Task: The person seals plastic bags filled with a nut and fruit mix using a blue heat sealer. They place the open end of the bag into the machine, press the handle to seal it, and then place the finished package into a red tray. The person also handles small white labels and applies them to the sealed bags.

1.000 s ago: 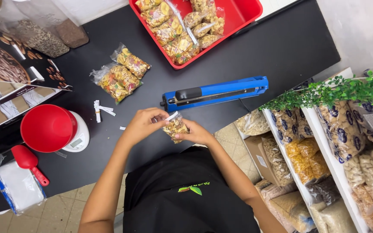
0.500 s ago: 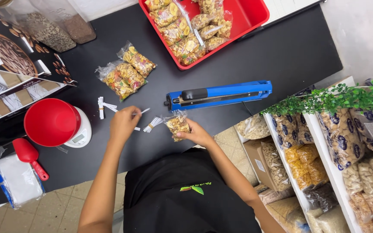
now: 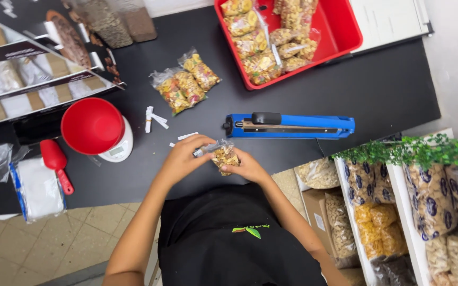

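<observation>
My right hand (image 3: pixel 246 168) cups the small snack bag (image 3: pixel 225 155) from below; my left hand (image 3: pixel 184 153) pinches its open top, leftward, fingers closed

The small clear bag of mixed snacks (image 3: pixel 225 157) sits between both hands at the near edge of the black tabletop (image 3: pixel 345 95), just in front of the person's chest. It is a see-through plastic pouch, plump with tan, brown and yellowish pieces, nuts or crackers by the look of them. Its filled bottom rests in the right hand (image 3: pixel 247 167), which cups it from below and from the side. The empty top of the bag is drawn out flat toward the left, where the left hand (image 3: pixel 184 156) has it in a pinching grip. A white paper strip (image 3: pixel 200 152) lies at that pinched neck.
</observation>
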